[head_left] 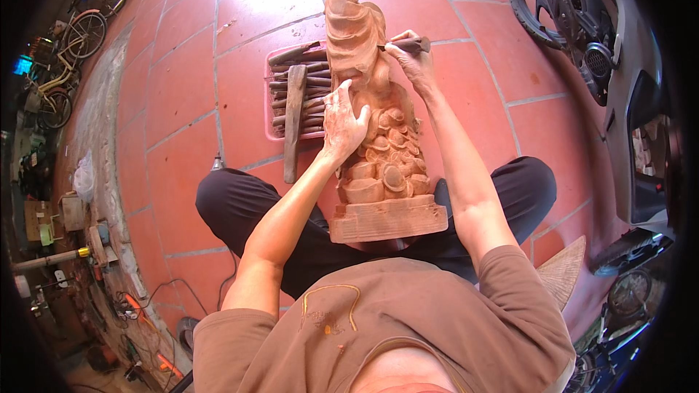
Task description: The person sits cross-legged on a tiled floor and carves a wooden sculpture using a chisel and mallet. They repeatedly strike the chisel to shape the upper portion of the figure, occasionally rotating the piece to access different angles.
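A carved wooden statue lies on its back between my legs, its base towards me and its narrower end pointing away. Against its left side, my left hand rests with thumb and fingers apart, touching the wood. My right hand is closed around a carving chisel with a dark wooden handle, at the right edge of the statue's upper part. Where the blade's tip meets the wood is hard to make out.
Left of the statue, a pink tray holds several dark-handled tools, with a long wooden bar lying across it. Motorbikes stand at the right. Bicycles, a cable and clutter line the left. A woven hat-like item is beside me.
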Motion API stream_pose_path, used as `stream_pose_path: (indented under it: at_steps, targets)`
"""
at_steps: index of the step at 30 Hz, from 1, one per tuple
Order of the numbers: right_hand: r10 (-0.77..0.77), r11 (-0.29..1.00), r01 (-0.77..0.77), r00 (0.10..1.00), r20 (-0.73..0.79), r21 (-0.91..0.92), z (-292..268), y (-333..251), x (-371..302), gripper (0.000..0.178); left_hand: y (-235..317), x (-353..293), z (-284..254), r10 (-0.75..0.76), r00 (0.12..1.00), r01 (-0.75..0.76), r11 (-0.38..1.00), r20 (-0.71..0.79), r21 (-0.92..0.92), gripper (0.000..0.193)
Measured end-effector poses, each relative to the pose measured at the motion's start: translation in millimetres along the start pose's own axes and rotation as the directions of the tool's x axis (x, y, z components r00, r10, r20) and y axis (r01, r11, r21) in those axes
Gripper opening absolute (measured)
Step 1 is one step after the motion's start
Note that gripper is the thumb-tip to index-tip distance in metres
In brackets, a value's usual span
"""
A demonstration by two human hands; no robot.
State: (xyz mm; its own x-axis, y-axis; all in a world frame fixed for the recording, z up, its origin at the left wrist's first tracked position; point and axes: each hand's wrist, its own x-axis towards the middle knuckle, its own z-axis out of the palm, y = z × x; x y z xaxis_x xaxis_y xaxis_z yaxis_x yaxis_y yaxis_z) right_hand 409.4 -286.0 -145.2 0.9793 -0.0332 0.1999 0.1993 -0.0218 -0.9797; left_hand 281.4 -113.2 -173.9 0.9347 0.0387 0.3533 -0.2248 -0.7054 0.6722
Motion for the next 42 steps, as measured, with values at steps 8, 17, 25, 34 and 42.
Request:
stream_pose_path:
  at_steps: [8, 17, 25, 34, 42]
  targets:
    - [0.066, 0.994, -0.074, 0.993, 0.103, 0.075, 7, -33, -48, 0.018, 2, -1, -3, -0.02, 1.0, 0.02, 1.0, -0.006, 0.006, 0.066]
    - [0.002, 0.993, 0.005, 0.998, -0.064, 0.119, 2, -9, -29, 0.017, 3, -1, -2, -0.009, 1.0, 0.009, 1.0, 0.01, -0.022, 0.067]
    - [0.078, 0.989, -0.08, 0.997, 0.025, 0.12, 10, -18, -49, 0.018, 3, -1, -3, -0.019, 1.0, 0.019, 1.0, -0.015, -0.002, 0.067]
    - [0.031, 0.986, -0.017, 0.996, -0.083, 0.164, 8, -7, -32, 0.016, 3, -1, -4, -0.017, 1.0, 0.018, 1.0, 0.011, -0.008, 0.066]
    - [0.029, 0.988, -0.023, 0.999, -0.037, 0.155, 10, -12, -30, 0.014, 2, 0, -3, -0.004, 1.0, 0.004, 1.0, -0.017, 0.005, 0.065]
